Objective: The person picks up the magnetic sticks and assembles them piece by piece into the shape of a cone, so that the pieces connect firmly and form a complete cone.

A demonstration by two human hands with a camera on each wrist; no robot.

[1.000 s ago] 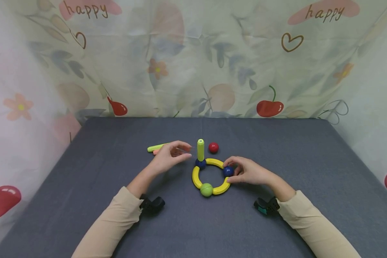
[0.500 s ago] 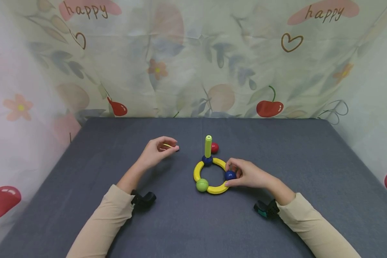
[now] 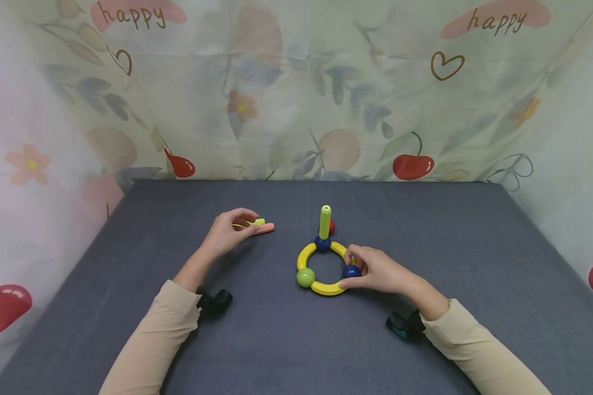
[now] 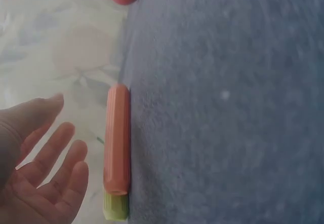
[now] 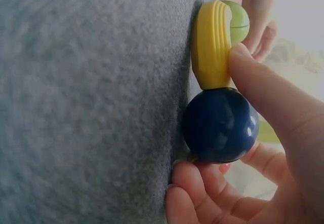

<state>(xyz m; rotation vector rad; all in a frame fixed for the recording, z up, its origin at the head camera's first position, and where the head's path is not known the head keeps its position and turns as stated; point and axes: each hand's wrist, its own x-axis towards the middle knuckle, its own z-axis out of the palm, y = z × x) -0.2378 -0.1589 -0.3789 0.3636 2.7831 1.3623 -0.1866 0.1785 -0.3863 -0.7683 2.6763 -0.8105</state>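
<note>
A ring of yellow curved toy rods (image 3: 328,289) joined by balls lies on the table, a green ball (image 3: 306,277) at its left. From the blue ball (image 3: 322,244) at its back rises an upright yellow-green rod (image 3: 325,222). My right hand (image 3: 380,269) grips the ring at the right-hand blue ball (image 5: 220,125), fingers behind the ball and thumb against a yellow rod (image 5: 211,44). To the left, my left hand (image 3: 224,230) hovers with loosely bent fingers beside a coral rod (image 4: 117,140) and a yellow-green rod (image 4: 116,206); a gap shows between hand and rods.
Behind the upright rod sits a red ball (image 3: 332,226), partly hidden. A dark grey cloth covers the table (image 3: 296,345), with a printed curtain (image 3: 286,82) along its back edge. Both wrists carry black cameras (image 3: 214,302).
My left hand has drawn back leftward, and the coral rod's end now shows past its fingers. The ring has turned clockwise under my right hand, bringing the upright rod rightward in front of the red ball.
</note>
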